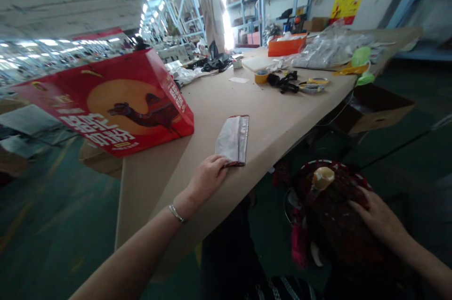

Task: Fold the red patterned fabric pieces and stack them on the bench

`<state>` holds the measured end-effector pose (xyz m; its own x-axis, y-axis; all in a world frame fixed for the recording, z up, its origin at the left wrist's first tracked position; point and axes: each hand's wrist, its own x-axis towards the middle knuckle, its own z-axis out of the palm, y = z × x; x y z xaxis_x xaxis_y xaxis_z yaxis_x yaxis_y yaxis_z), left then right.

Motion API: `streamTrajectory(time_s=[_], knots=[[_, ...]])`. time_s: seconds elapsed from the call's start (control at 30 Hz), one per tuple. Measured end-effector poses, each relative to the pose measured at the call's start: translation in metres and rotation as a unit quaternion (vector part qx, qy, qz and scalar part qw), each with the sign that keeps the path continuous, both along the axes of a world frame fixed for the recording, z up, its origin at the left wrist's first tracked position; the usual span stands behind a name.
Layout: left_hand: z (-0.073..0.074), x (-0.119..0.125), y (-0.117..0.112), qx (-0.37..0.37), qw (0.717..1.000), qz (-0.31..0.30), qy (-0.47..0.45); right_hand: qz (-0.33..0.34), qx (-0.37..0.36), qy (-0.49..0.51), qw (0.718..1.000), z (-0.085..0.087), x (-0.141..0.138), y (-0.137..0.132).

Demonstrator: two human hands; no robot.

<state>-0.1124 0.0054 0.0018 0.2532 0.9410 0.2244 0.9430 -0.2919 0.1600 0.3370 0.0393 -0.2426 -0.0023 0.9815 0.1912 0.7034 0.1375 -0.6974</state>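
On the tabletop lies a flat silver-grey pouch [233, 140] with a dark red edge at top and bottom. My left hand [206, 177], with a bracelet at the wrist, has its fingers closed on the lower left corner of this pouch. Low at the right, my right hand [376, 215] rests with fingers stretched out on a dark red, round, cloth-like object [342, 224]; poor light hides what it is. A cream-coloured lump [323, 177] sits on top of that object, and a pink tassel [299, 246] hangs at its side.
A large red gift bag [141, 102] with a camel picture stands at the table's left edge. Further back on the brown-covered table [208, 102] are yellow tape [262, 77], pliers [312, 87], an orange box [286, 44] and clear plastic bags [321, 50]. An open carton [377, 111] stands below, right.
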Motion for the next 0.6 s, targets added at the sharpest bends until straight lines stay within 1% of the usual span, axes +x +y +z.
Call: streamTrajectory(time_s=[0.03,0.07,0.13,0.17,0.2,0.23,0.27,0.3,0.33,0.4,0.47,0.53,0.6], knots=[[0.001,0.0,0.003,-0.007,1.0,0.005,0.02,0.007,-0.002,-0.007,1.0,0.003,-0.005,-0.004],[0.002,-0.001,0.006,-0.015,0.999,0.015,0.041,0.02,-0.006,-0.002,1.0,0.011,-0.011,-0.01],[0.008,-0.004,0.01,-0.025,0.997,0.034,0.07,0.071,-0.005,0.024,0.997,0.036,-0.028,-0.024],[0.011,-0.005,0.012,-0.022,0.996,0.039,0.071,0.114,0.0,0.037,0.993,0.053,-0.039,-0.033],[0.017,-0.004,0.013,-0.014,0.997,0.039,0.064,0.172,0.018,0.05,0.984,0.072,-0.053,-0.041],[0.023,-0.001,0.013,-0.004,0.998,0.033,0.052,0.232,0.036,0.054,0.971,0.093,-0.069,-0.047],[0.03,0.003,0.012,0.004,0.999,0.024,0.041,0.297,0.054,0.053,0.952,0.114,-0.085,-0.051],[0.039,0.009,0.011,0.011,0.999,0.013,0.034,0.339,0.084,0.062,0.935,0.136,-0.102,-0.053],[0.047,0.016,0.008,0.012,0.999,0.001,0.034,0.363,0.115,0.075,0.922,0.157,-0.119,-0.051],[0.064,0.03,0.001,-0.003,0.999,-0.021,0.048,0.375,0.168,0.106,0.906,0.195,-0.15,-0.042],[0.078,0.042,-0.009,-0.031,0.997,-0.041,0.063,0.36,0.201,0.112,0.904,0.224,-0.177,-0.03],[0.087,0.052,-0.019,-0.053,0.994,-0.066,0.067,0.346,0.218,0.09,0.908,0.245,-0.199,-0.025],[0.092,0.063,-0.025,-0.053,0.992,-0.109,0.044,0.352,0.222,0.049,0.908,0.259,-0.21,-0.029]])
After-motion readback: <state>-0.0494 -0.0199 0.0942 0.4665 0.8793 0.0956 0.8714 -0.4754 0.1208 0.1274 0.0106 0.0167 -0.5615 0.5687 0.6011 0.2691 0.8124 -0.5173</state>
